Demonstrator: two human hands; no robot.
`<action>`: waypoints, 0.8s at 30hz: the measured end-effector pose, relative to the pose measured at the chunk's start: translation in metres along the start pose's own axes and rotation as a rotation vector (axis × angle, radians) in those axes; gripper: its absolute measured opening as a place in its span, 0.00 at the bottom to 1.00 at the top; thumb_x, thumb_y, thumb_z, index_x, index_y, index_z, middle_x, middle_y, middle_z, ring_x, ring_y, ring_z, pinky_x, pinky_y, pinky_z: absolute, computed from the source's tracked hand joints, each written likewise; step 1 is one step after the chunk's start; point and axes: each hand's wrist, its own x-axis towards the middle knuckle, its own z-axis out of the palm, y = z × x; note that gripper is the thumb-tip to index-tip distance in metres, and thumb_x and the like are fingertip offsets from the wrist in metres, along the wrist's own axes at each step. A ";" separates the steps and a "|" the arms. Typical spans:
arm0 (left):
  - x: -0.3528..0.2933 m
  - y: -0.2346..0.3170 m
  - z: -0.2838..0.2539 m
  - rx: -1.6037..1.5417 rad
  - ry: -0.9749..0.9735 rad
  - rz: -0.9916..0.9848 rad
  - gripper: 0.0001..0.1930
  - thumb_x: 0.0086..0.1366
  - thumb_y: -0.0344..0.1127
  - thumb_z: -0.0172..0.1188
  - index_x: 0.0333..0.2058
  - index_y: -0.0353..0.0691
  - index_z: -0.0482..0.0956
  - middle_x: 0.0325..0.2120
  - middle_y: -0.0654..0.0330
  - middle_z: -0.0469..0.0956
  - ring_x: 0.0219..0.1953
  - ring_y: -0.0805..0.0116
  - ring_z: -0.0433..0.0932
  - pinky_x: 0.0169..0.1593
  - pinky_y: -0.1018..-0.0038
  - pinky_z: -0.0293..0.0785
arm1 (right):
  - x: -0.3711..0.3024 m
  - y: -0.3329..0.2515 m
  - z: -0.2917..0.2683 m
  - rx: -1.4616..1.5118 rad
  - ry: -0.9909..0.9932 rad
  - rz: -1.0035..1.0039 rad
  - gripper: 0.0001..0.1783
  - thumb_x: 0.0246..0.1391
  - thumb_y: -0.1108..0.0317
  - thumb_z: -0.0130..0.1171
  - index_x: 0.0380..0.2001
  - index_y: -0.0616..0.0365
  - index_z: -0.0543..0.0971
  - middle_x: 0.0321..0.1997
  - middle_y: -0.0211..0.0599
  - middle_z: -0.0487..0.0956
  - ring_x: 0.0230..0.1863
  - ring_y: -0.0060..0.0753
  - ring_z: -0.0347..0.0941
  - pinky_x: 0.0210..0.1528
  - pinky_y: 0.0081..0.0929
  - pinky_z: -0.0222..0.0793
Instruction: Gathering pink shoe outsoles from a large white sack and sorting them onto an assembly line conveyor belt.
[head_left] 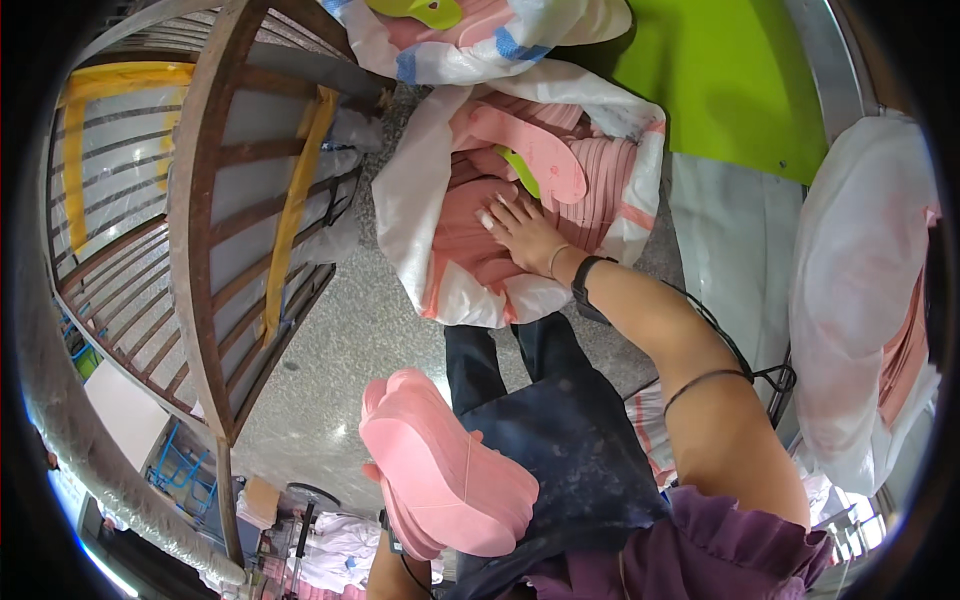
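Observation:
A thick stack of pink insoles [440, 465], with a thin band around it, is gripped in my left hand [372, 472] above my lap. The stack hides most of that hand; only some fingertips show at its edges. My right hand [525, 235] reaches into an open white woven sack [400, 225], fingers stretched out over the pink insoles [470, 220] inside. More insoles stand packed on edge along the sack's right side. One loose pink insole [530, 145] lies across the top, above a bright green piece [520, 172] beside my right hand.
Another white sack [570, 20] with pink pieces and a green piece stands behind. At left rises a brown slatted rack [200, 200] with yellow tape. A bright green panel [740, 90] lies at far right. A white sack [850, 290] stands at the right edge.

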 end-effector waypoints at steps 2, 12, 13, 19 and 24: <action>0.003 0.000 -0.001 -0.002 0.004 -0.022 0.66 0.39 0.80 0.61 0.69 0.45 0.48 0.63 0.45 0.61 0.63 0.32 0.60 0.64 0.40 0.60 | -0.002 0.010 0.000 0.075 0.027 -0.026 0.35 0.59 0.63 0.46 0.70 0.53 0.54 0.71 0.41 0.58 0.73 0.46 0.51 0.73 0.58 0.38; 0.008 -0.006 -0.009 -0.006 0.038 -0.041 0.66 0.38 0.81 0.61 0.69 0.45 0.48 0.63 0.43 0.61 0.63 0.32 0.60 0.64 0.40 0.60 | 0.009 0.009 -0.014 0.034 -0.064 -0.101 0.36 0.61 0.64 0.46 0.71 0.52 0.51 0.68 0.41 0.60 0.73 0.44 0.52 0.73 0.60 0.35; 0.009 -0.006 -0.009 -0.006 0.038 -0.045 0.66 0.38 0.81 0.61 0.69 0.45 0.48 0.63 0.43 0.61 0.63 0.32 0.60 0.64 0.40 0.60 | 0.010 0.009 -0.010 0.009 -0.045 -0.100 0.36 0.61 0.64 0.44 0.71 0.52 0.50 0.68 0.42 0.61 0.73 0.46 0.52 0.73 0.60 0.35; 0.017 -0.003 -0.011 0.002 0.043 -0.058 0.67 0.38 0.81 0.61 0.69 0.45 0.48 0.63 0.42 0.61 0.63 0.32 0.60 0.64 0.40 0.60 | 0.012 -0.008 0.017 -0.146 -0.006 -0.016 0.33 0.64 0.62 0.38 0.71 0.53 0.50 0.67 0.48 0.62 0.73 0.54 0.50 0.73 0.62 0.35; 0.013 -0.004 -0.010 0.008 0.047 -0.048 0.67 0.37 0.81 0.61 0.69 0.45 0.48 0.63 0.41 0.61 0.63 0.32 0.61 0.64 0.40 0.61 | 0.005 -0.017 0.012 -0.127 0.019 -0.021 0.33 0.63 0.61 0.39 0.70 0.56 0.54 0.67 0.49 0.61 0.73 0.56 0.49 0.72 0.63 0.36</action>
